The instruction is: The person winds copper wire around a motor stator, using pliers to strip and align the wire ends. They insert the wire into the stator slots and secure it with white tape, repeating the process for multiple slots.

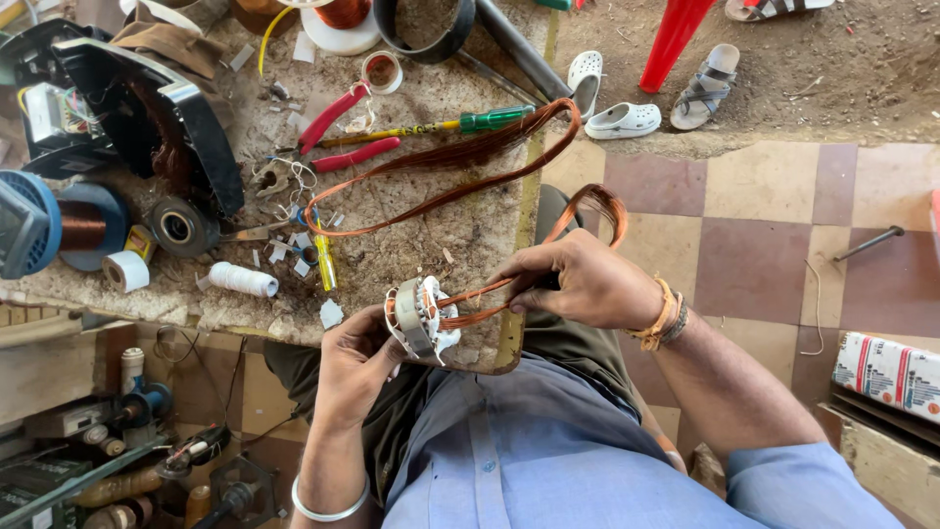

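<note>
My left hand (354, 364) grips a small round metal stator (419, 315) with white paper insulation, held just off the near edge of the workbench (411, 245). My right hand (586, 284) pinches a bundle of copper wire (490, 294) that runs from the stator. A loop of that wire (599, 201) curls up behind my right hand. A longer loop of copper wire (431, 171) lies across the bench top. Both wrists wear bangles.
On the bench lie red-handled pliers (338, 132), a green-handled screwdriver (460, 124), a white thread roll (243, 280), tape rolls (127, 271), a copper wire spool (83, 225) and a black motor housing (147, 118). Sandals (627, 120) and a red cone (674, 39) sit on the floor beyond.
</note>
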A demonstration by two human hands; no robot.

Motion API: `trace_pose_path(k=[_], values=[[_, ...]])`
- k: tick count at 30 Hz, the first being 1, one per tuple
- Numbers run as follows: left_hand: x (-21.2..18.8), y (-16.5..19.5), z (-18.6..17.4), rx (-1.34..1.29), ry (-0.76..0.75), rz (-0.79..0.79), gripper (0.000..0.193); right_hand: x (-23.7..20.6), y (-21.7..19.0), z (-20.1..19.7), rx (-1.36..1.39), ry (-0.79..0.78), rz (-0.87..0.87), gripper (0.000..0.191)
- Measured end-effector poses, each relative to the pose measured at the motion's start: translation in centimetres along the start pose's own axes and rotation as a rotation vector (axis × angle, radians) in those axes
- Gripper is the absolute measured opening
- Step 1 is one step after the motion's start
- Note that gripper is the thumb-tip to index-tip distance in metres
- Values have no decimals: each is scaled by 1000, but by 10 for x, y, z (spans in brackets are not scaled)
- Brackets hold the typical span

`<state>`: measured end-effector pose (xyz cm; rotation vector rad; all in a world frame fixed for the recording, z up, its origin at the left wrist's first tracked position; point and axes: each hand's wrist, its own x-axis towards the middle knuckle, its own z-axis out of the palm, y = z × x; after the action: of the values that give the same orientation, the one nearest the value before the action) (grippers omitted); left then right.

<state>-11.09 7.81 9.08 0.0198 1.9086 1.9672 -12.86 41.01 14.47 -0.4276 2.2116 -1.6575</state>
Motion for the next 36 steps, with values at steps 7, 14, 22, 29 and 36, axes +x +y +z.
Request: trace_pose_path(k=[7,14,22,29,36], values=[[16,-2,-8,-56,-147,-119,31,3,0,0,-3,24,-13,35],[22,-5,-11,1,-212,-175,18,2,4,2,40,12,12,37],[27,-1,-9,1,-227,-220,16,2,3,-1,53,-49,10,53],[30,11,-6,-71,-262,-298,20,-1,10,-1,72,-40,-56,60],[32,13,-6,-96,-336,-346,18,0,21,2,8,25,-73,54]])
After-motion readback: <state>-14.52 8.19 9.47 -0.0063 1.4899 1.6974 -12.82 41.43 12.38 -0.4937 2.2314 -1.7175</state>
